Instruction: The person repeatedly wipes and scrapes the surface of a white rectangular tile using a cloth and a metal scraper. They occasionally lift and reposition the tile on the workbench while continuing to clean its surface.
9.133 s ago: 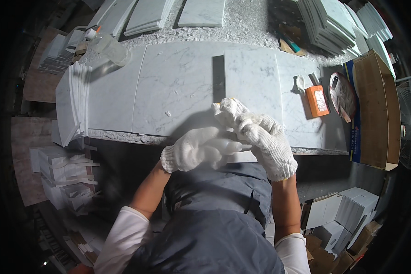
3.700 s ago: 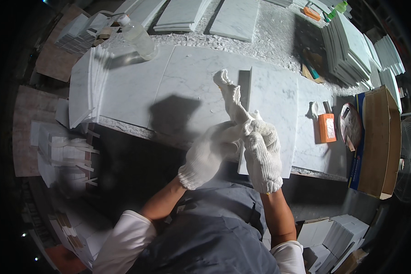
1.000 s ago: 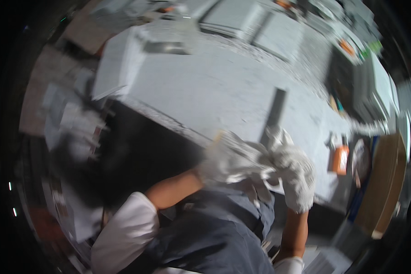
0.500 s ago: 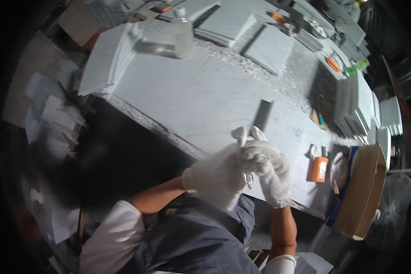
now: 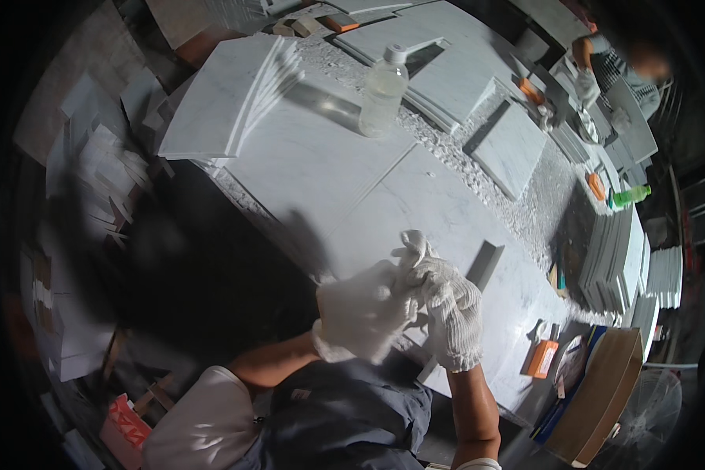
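Bench slabs run beneath; bottle stands at the back. White gloves are on both hands, above the near edge. Right hand bent-fingered against left hand; left blurs, can't tell if either grips. Looks like glove fitting: seat fingertips fully, smooth bunching, then snug cuffs.

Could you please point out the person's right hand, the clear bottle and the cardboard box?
Right hand (image 5: 452, 310): head view, on its gloved back.
Clear bottle (image 5: 381, 95): head view, on its body.
Cardboard box (image 5: 597, 399): head view, on its brown side.
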### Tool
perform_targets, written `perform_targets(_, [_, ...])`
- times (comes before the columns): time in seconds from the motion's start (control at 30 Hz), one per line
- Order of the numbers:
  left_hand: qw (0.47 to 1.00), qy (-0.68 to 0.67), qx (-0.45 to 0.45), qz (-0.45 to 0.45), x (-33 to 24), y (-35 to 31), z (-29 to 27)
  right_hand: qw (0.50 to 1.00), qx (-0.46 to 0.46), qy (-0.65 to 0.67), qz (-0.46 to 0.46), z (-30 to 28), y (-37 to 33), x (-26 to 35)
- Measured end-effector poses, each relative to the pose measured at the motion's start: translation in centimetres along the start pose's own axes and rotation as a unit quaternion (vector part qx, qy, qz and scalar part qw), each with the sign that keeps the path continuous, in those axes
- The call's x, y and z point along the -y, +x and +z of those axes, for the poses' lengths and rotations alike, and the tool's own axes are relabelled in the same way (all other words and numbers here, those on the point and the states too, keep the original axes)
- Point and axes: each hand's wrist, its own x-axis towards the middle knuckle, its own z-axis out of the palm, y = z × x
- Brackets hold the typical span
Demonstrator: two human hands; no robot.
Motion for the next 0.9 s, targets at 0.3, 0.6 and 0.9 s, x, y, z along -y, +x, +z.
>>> perform_targets(0.3, [0.981, 0.062, -0.152, -0.100, 3.4, -2.8, -0.3, 0.993, 0.009, 0.072, 0.097, 6.8, 5.1, -1.8])
perform_targets(0.6, [0.970, 0.105, -0.166, -0.144, 6.2, -2.3, -1.6, 0.986, 0.002, 0.065, 0.154, 10.9, 7.0, -2.8])
perform_targets(0.9, [0.969, 0.046, -0.146, -0.192, 6.3, -6.1, -1.1, 0.966, -0.021, 0.252, -0.063, 8.5, 12.2, 2.1])
